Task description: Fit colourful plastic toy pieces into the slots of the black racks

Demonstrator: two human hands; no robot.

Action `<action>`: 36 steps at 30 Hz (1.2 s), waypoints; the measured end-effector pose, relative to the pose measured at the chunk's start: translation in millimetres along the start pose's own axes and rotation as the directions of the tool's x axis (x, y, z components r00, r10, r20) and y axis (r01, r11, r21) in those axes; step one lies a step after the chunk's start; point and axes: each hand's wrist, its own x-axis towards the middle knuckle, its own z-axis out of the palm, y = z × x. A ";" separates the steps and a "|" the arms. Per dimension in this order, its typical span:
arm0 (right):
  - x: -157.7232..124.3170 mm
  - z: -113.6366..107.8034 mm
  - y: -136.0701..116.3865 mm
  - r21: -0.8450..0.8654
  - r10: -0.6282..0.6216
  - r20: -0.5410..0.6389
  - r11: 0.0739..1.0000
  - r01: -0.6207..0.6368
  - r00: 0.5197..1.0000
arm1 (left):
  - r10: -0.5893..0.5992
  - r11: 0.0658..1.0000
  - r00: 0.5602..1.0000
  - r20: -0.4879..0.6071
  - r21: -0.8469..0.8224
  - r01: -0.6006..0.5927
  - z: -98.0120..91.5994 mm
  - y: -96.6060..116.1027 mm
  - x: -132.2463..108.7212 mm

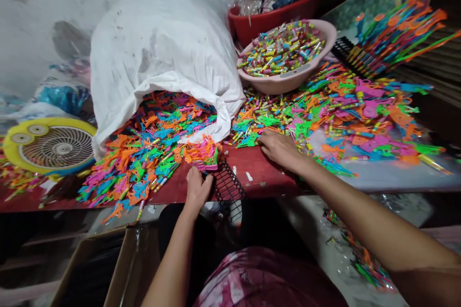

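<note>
My left hand (198, 188) is closed at the side of a black plastic grid rack (230, 182) that overhangs the table's front edge. A bunch of pink, orange and green plastic pieces (203, 153) sits just beyond that hand's fingers, by the rack's far end. My right hand (279, 149) rests at the near edge of the loose pile, fingers curled together beside a bright green plastic piece (248, 139). Whatever those fingertips hold is hidden. From a large white sack (165, 38) spills a heap of small colourful plastic pieces (144, 144), left of my left hand.
A pink basin (284, 84) full of small coloured tubes stands behind my right hand, with a red tub (245, 26) behind it. Another black rack (344, 50) at right carries filled tubes. A yellow fan (50, 146) stands left. A cardboard box (118, 268) is below the table.
</note>
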 end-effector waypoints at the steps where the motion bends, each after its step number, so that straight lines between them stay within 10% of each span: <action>1: 4.5 3.3 -3.3 -0.032 -0.010 0.018 0.999 0.011 1.000 | 0.017 1.000 0.999 0.041 -0.026 -0.016 -1.5 -2.6 4.8; 10: 22.5 11.0 -5.5 -0.108 0.022 0.097 0.994 -0.011 0.995 | 0.093 0.984 0.976 0.195 -0.165 -0.060 -10.9 -12.5 30.4; 15: 13.8 5.8 5.5 0.147 0.029 0.053 0.988 -0.037 0.998 | 0.144 0.985 0.982 0.123 -0.115 -0.130 -5.5 -15.7 29.3; 23: -17.7 20.7 -34.2 0.819 -0.009 0.031 0.574 -0.020 0.999 | 0.102 0.984 0.995 0.002 -0.148 -0.100 -1.1 -15.6 22.5; 36: -27.8 31.9 -69.0 0.696 -0.001 -0.160 0.709 0.113 0.987 | 0.232 0.969 0.970 0.070 -0.102 -0.224 -1.9 -20.9 28.9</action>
